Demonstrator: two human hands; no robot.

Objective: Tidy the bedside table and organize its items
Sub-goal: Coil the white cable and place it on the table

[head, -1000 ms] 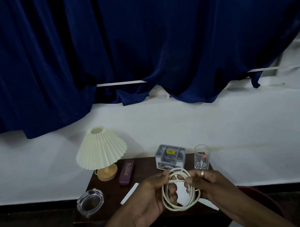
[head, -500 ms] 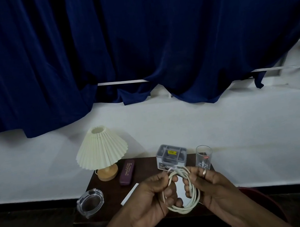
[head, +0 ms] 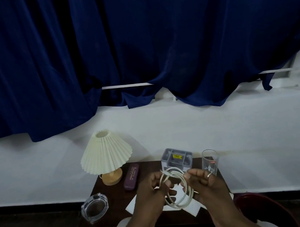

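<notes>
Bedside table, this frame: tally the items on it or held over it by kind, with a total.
Lamp: 1
Purple case: 1
Clear glass ashtray: 1
Grey organizer box: 1
Drinking glass: 1
White paper sheet, partly hidden: 1
Coiled white cable, held by left hand and right hand: 1
Total: 7

The room is dimly lit, and a soft shadow is cast on the wall by the lamp. Straight edges are bowed towards the frame's borders; fingers are slightly blurred.
</notes>
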